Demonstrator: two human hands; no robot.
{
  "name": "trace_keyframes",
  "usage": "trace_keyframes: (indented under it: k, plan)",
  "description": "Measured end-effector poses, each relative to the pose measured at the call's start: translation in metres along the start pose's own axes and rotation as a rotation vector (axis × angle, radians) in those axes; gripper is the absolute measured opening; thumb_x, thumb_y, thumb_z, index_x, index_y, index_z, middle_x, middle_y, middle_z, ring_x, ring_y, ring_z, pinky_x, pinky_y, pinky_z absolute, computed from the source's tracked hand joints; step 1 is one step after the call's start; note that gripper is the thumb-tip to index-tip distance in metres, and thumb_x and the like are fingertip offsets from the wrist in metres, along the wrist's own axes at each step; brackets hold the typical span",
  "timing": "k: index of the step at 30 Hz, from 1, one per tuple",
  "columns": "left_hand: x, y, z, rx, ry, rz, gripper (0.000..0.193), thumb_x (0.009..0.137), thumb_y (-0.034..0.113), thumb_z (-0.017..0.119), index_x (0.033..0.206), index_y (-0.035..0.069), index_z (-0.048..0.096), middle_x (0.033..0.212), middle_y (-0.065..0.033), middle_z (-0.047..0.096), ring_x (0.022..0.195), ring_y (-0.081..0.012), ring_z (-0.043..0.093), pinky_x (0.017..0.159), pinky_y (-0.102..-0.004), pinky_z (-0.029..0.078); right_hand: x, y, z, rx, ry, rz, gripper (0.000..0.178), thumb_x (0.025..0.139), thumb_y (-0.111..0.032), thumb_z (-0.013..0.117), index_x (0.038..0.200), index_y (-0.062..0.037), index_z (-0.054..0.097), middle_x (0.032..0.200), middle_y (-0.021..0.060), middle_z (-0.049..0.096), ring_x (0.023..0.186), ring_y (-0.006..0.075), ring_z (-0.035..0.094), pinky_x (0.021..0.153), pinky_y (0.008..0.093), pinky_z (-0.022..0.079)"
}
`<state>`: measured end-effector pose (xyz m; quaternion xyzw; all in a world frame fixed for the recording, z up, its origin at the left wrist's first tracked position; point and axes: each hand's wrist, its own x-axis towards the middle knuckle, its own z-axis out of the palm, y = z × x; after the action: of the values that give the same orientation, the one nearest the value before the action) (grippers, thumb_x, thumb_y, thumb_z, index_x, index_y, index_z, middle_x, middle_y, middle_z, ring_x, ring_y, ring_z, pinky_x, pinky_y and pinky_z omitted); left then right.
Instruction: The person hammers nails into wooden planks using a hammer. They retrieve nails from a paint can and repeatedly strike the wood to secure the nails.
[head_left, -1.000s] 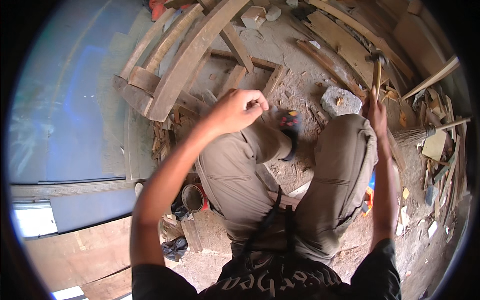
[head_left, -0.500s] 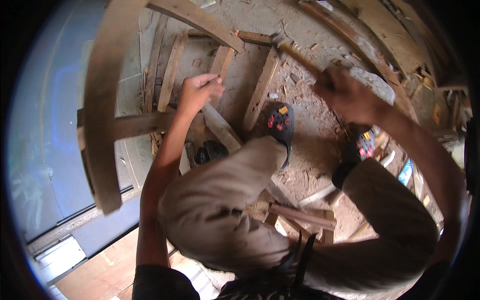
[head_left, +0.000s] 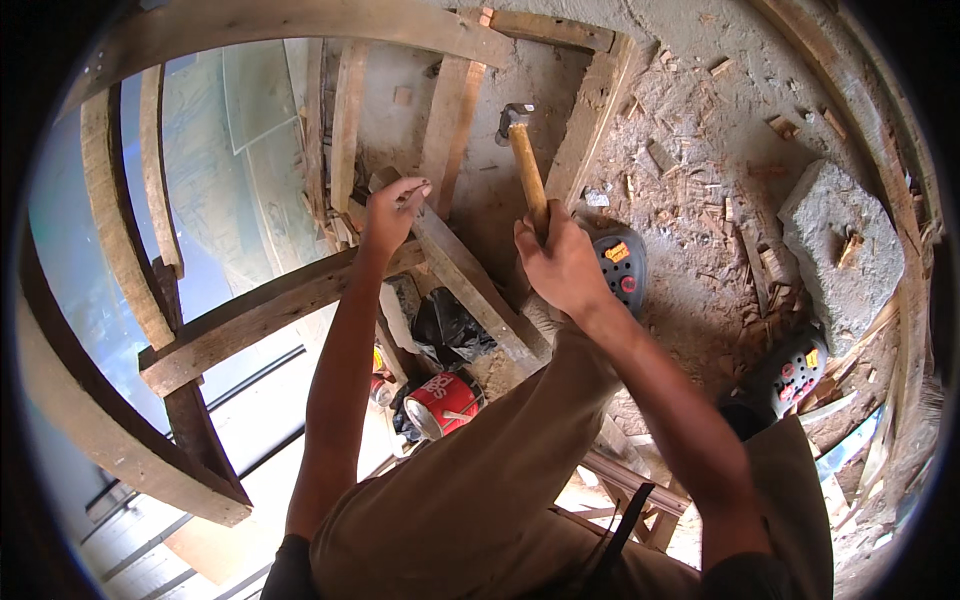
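Note:
My right hand (head_left: 566, 262) is wrapped round the wooden handle of a hammer (head_left: 529, 168). Its dark metal head points up and away, over the gap between two uprights of a wooden frame. My left hand (head_left: 390, 214) is closed in a pinch just left of the hammer; whatever sits between the fingertips is too small to make out. Below that hand a wooden batten (head_left: 470, 285) slants down toward my knee. A crosspiece (head_left: 275, 307) of the frame runs behind my left forearm. The curved top beam (head_left: 290, 22) spans the far left.
A red can (head_left: 443, 404) and a black plastic bag (head_left: 447, 325) lie beside my left knee. A concrete chunk (head_left: 842, 255) rests on the right, among wood chips and offcuts. My shoes, dark clogs (head_left: 622, 272), stand on the dusty floor. Long planks (head_left: 885, 130) line the right edge.
My right hand has brought the hammer from the right in toward the middle, nearer my left hand. The wooden frame shows at a different angle, and the red can has come into view.

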<state>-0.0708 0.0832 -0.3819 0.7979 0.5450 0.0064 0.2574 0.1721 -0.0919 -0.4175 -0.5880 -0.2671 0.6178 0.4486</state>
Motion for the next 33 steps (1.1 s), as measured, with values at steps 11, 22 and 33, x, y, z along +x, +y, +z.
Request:
trace_keyframes:
  k: [11,22,33]
  plan:
    - [0.01,-0.01,0.012,0.018,-0.048,-0.023,0.022,0.092,0.014,0.07,0.109,-0.001,0.07,0.096,-0.0115,0.074,0.085,-0.0178,0.071,0.076,-0.0299,0.054,-0.021,0.032,0.023,0.222,0.23,0.041,0.031,0.097,-0.027,0.063,0.103,0.002,0.053,0.078,0.0176,0.063,0.072,0.0279,0.064,0.066,0.0383,0.049]
    - [0.013,-0.026,0.012,-0.072,-0.125,-0.057,0.029,0.091,0.0,0.068,0.119,-0.004,0.062,0.102,-0.0103,0.073,0.091,-0.0137,0.069,0.082,-0.0265,0.054,-0.019,0.034,0.026,0.289,0.246,0.028,0.035,0.096,-0.03,0.065,0.106,0.0011,0.053,0.08,0.0165,0.066,0.071,0.0225,0.066,0.069,0.0372,0.051]
    - [0.01,-0.02,0.012,-0.007,-0.147,-0.104,0.02,0.09,0.012,0.072,0.105,-0.003,0.07,0.095,-0.0132,0.074,0.086,-0.019,0.072,0.077,-0.0308,0.055,-0.013,0.029,0.032,0.248,0.019,0.191,0.038,0.104,-0.038,0.051,0.106,0.0005,0.053,0.071,0.0229,0.064,0.075,0.0428,0.068,0.067,0.0466,0.051]
